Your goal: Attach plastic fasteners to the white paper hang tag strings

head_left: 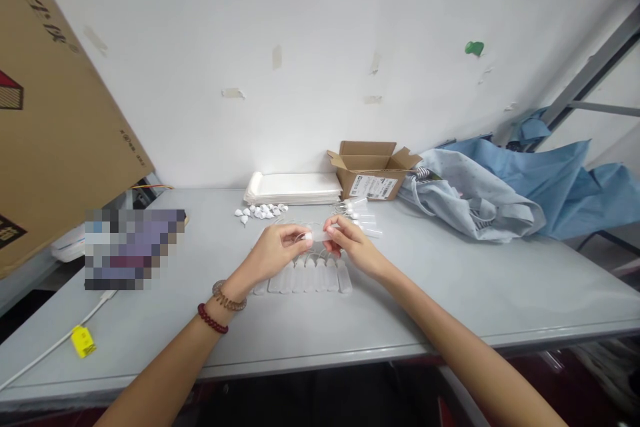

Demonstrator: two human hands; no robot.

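Over the middle of the grey table, my left hand [276, 251] is closed in a pinch at a small white cap [308, 237] with a thin cord. My right hand [354, 244] pinches a clear plastic tube [320, 236] from the other side. Cap and tube lie in line between my fingertips; I cannot tell how far one sits inside the other. Below my hands lies a row of clear tubes [309, 277] with white caps and cord loops. Several loose white caps [261, 211] are piled behind my left hand. More clear tubes [367, 219] lie beyond my right hand.
A stack of flat white sheets [295, 188] and an open cardboard box [373, 177] stand against the wall. To the right is a crumpled light-blue cloth [475, 203]. On the left are a blurred-out item [133, 247], a white cable with a yellow tag [83, 341] and a large carton [60, 100].
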